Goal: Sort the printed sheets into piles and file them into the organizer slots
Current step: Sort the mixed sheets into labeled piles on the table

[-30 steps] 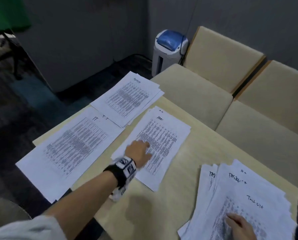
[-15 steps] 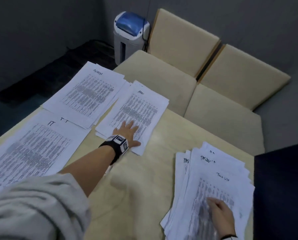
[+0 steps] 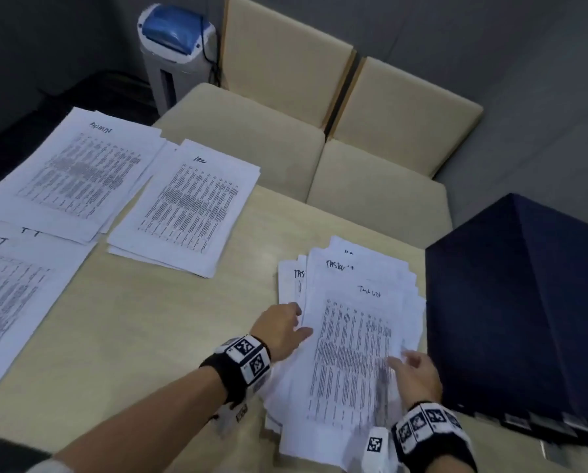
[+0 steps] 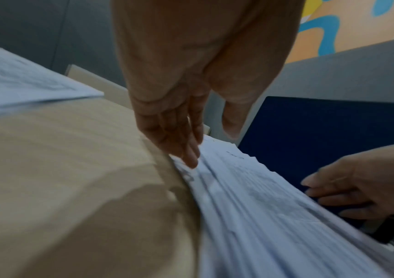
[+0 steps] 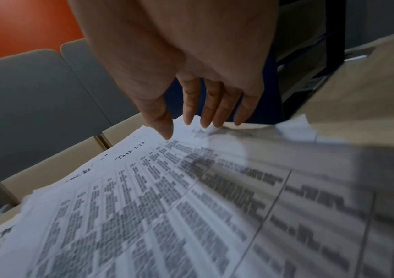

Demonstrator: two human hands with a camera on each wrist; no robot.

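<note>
A fanned, untidy pile of printed sheets headed "Task List" [image 3: 350,336] lies on the table near me on the right. My left hand [image 3: 292,322] has straight fingers [image 4: 186,150] touching the pile's left edge [image 4: 239,197]. My right hand [image 3: 405,361] hovers at the pile's right edge with fingers [image 5: 205,112] extended over the sheets [image 5: 167,206], holding nothing. Three sorted piles lie to the left: a middle one [image 3: 190,206], a far one [image 3: 77,172] and one marked "IT" [image 3: 9,295]. The dark blue organizer [image 3: 524,319] stands just right of the pile.
The pale wooden table [image 3: 149,336] has bare surface between the piles. Two beige chairs [image 3: 251,138] stand behind its far edge. A white bin-like machine with a blue top [image 3: 173,46] sits on the floor at the back.
My left hand left the middle pile and came right to the Task List pile's left edge. My right hand slid from the pile's top to its right edge. My view swung right.
</note>
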